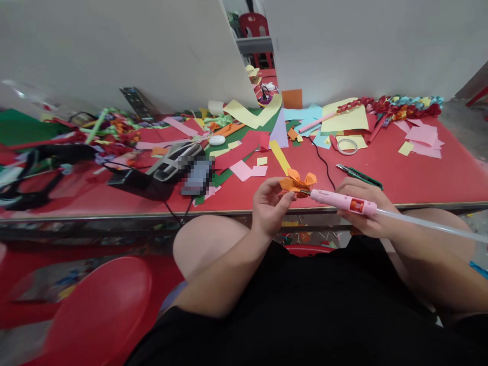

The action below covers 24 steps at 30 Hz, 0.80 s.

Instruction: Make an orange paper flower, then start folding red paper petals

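Between the thumb and fingers of my left hand point(268, 206) is an orange folded-paper flower point(295, 179), held just above the table's front edge. My right hand point(362, 206) is wrapped round a pink glue gun point(331, 199), a pen-shaped one with a long clear glue stick point(427, 222) sticking out of its back end. The gun's dark tip points left and meets the flower's lower right side; whether it touches the paper I cannot tell. Some fingers of my right hand are hidden behind the gun.
On the red table point(404, 178) lie a green utility knife point(359, 176), a tape roll point(346, 146), a phone point(196, 176), a black adapter point(131, 182) and many coloured paper scraps. Paper chains point(396, 108) lie along the back. A red stool point(101, 310) stands at the left.
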Available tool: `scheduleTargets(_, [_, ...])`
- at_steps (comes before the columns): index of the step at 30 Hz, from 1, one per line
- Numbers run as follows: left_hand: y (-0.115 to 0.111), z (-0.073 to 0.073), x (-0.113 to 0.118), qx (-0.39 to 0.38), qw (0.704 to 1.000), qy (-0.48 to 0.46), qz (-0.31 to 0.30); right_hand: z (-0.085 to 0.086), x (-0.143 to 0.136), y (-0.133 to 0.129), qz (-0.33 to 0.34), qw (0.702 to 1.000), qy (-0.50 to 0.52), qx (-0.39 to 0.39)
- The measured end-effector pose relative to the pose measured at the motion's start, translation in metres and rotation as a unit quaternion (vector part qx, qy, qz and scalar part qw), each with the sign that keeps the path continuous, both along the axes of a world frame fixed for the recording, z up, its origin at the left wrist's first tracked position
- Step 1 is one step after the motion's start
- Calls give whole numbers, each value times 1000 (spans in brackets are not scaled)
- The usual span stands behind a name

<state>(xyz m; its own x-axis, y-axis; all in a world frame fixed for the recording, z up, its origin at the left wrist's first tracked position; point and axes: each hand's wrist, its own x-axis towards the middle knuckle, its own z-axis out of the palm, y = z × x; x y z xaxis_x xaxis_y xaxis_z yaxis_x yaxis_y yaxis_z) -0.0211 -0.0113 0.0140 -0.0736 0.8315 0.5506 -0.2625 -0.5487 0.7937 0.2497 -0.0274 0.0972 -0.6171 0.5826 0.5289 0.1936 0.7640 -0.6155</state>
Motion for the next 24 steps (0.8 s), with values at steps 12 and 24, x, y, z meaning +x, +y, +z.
scheduleTargets(12, [-8, 6, -1, -53, 997, 32, 43, -6, 1, 0, -11, 1000, 4, 2])
scheduleTargets(24, [-10, 11, 1, -48, 997, 33, 51, -1, 0, -7, -28, 997, -47, 61])
